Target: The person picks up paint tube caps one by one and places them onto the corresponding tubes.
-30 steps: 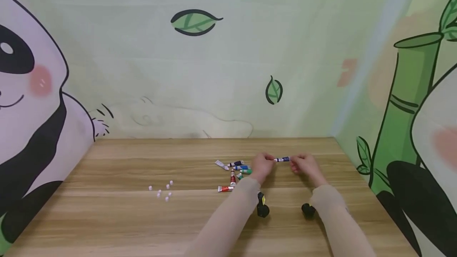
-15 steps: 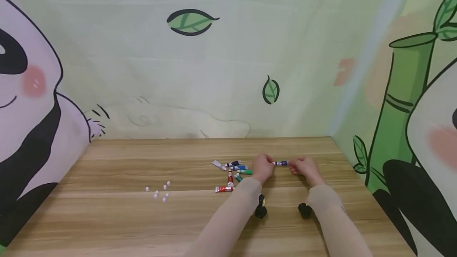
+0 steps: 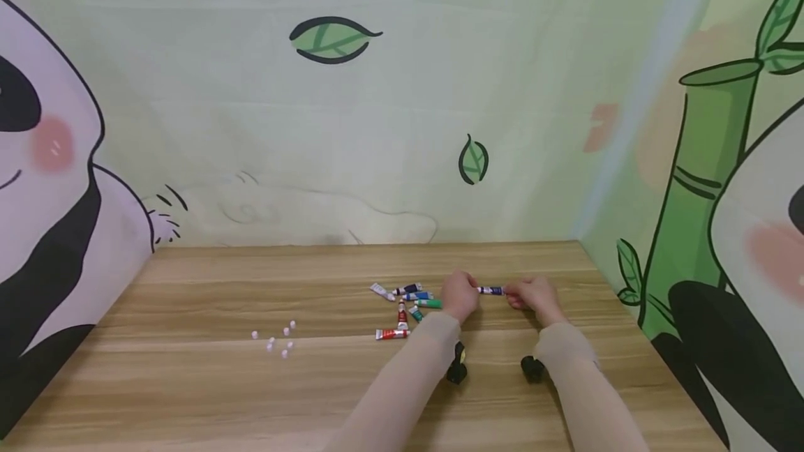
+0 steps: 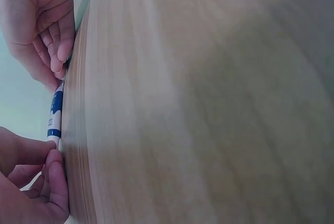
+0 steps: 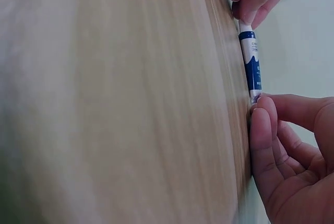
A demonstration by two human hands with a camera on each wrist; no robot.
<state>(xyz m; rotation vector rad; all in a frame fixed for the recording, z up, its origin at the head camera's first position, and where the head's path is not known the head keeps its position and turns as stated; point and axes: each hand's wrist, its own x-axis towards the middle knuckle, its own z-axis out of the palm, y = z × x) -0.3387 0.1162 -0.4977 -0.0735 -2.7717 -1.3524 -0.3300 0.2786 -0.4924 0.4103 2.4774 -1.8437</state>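
Note:
A small blue-and-white paint tube lies level between both hands, close to the tabletop at the right of the pile. My left hand pinches its white cap end between thumb and fingers; in the left wrist view this hand is at lower left. The flat crimped tail is pinched by my right hand, which the right wrist view shows holding the tube from below. Beside my left hand lie several more tubes, among them a green tube, a teal tube and a red-orange tube.
Several small white pieces are scattered on the wooden table, left of the tubes. A silvery-white tube lies at the pile's far left. Black wrist-worn devices hang under both forearms. A printed panda backdrop borders the table.
Both hands have come slightly nearer with the blue-and-white tube, lower toward the table, keeping the same pinch. The whole head view has shifted a little. The loose tubes and white pieces stay put.

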